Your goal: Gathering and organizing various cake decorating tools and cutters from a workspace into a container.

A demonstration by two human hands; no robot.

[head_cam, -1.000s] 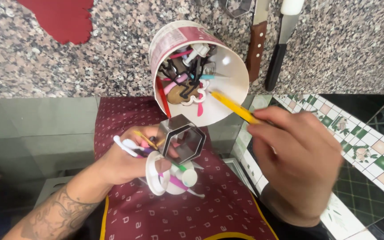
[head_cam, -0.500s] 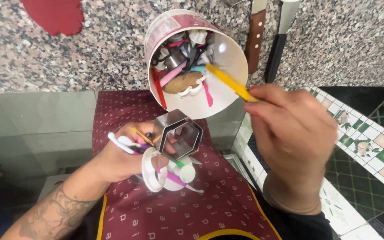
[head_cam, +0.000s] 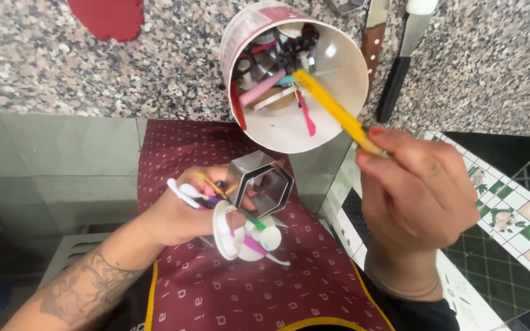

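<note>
My right hand [head_cam: 413,197] pinches a long yellow tool [head_cam: 334,109] whose far end reaches into a white tub [head_cam: 338,67] standing at the granite counter's edge. The tub holds several small utensils, pink, red, black and teal. My left hand [head_cam: 182,213], lower down over my dark red apron [head_cam: 253,288], clutches a bundle: a metal hexagonal cutter [head_cam: 264,182], a white round lid [head_cam: 226,230] and several thin plastic tools in white, yellow, pink and green.
A speckled granite counter [head_cam: 62,55] fills the top. On it lie a red mat [head_cam: 107,16], a brown-handled knife [head_cam: 372,43] and a black-handled knife [head_cam: 400,67]. Green and white patterned floor tiles [head_cam: 510,220] show at right.
My right hand has pushed the yellow tool further into the tub. The left hand's bundle stays about where it was.
</note>
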